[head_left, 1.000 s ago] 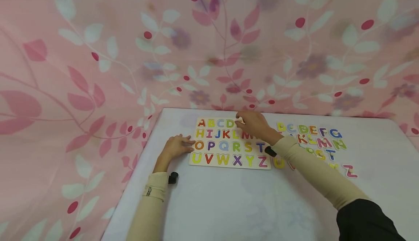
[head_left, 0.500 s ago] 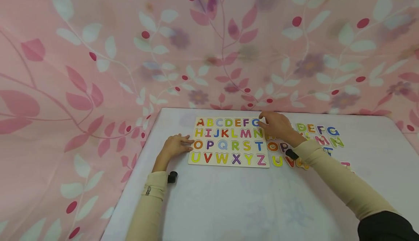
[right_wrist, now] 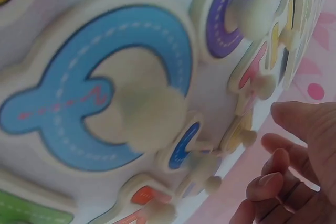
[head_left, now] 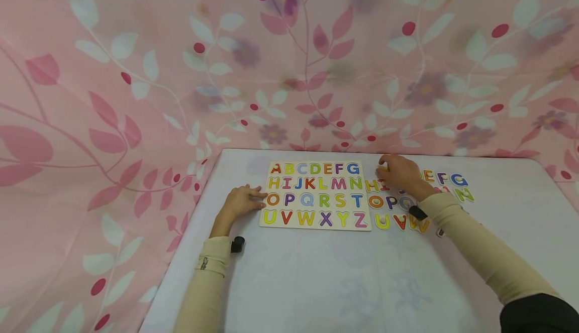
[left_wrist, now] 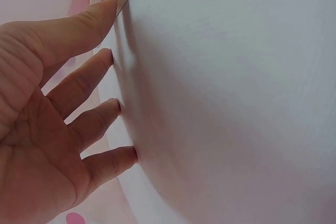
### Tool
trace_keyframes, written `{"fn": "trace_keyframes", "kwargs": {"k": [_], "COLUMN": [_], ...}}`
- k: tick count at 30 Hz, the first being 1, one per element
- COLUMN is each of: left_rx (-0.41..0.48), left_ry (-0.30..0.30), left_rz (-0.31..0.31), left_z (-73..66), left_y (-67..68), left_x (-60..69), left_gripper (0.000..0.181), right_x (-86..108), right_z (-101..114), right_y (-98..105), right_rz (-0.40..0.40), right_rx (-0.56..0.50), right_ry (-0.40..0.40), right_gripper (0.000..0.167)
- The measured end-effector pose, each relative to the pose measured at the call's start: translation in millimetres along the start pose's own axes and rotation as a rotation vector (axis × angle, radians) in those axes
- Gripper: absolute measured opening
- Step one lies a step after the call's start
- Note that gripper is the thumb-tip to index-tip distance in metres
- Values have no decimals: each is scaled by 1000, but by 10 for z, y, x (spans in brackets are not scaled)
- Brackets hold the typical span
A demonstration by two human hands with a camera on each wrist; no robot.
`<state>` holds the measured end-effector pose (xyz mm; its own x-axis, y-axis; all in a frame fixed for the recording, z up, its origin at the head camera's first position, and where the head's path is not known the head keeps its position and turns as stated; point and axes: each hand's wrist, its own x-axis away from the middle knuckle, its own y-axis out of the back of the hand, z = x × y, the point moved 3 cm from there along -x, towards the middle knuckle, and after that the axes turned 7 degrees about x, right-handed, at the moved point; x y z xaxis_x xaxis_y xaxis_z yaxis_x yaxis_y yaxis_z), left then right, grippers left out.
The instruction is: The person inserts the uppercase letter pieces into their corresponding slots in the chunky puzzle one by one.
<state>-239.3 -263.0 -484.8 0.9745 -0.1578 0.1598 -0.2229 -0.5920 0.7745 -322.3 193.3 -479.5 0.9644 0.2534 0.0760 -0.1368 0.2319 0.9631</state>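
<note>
A pale wooden alphabet board point(head_left: 316, 229) lies flat on the table, with coloured letters in rows. On its letter A point(head_left: 276, 169) a pale knob seems to show. My left hand point(head_left: 244, 201) is at the board's left edge; in the left wrist view its thumb point(left_wrist: 86, 27) touches the edge and its spread fingertips meet the cloth. My right hand point(head_left: 400, 175) hovers at the near end of the top row of loose letters. In the right wrist view, its loosely bent fingers are close to a yellow letter piece point(right_wrist: 240, 134) with a knob, with a gap visible between them.
Loose knobbed letters lie right of the board, among them an orange O point(head_left: 375, 202), a yellow U point(head_left: 382, 222) and a blue G point(head_left: 459, 179). My right forearm covers several others. A pink floral curtain point(head_left: 289, 62) hangs behind the white-clothed table point(head_left: 316, 278).
My right hand has moved right, from above the board's top row to the loose letters beside it. Letters E, F and G on the board have come into view. My left hand has stayed put.
</note>
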Motion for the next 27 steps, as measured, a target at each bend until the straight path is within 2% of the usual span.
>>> {"fn": "trace_keyframes", "kwargs": {"k": [5,14,20,27], "left_rx": [-3,-4,8,10], "left_ry": [13,13,29,10], "left_rz": [8,18,25,17], "left_z": [24,27,41,23], "left_y": [-14,-19,-16,-7], "left_x": [-13,-32,-27,-22], "left_gripper": [39,39,40,39], "right_x": [51,64,3,-103], "right_z": [-53,-92,56,308], "right_y": [11,-15,6,9], "right_rz": [25,-6,-24,-42], "right_rx": [13,31,43,7], "right_ry": [-37,-21,15,65], "right_gripper": [33,24,23,21]}}
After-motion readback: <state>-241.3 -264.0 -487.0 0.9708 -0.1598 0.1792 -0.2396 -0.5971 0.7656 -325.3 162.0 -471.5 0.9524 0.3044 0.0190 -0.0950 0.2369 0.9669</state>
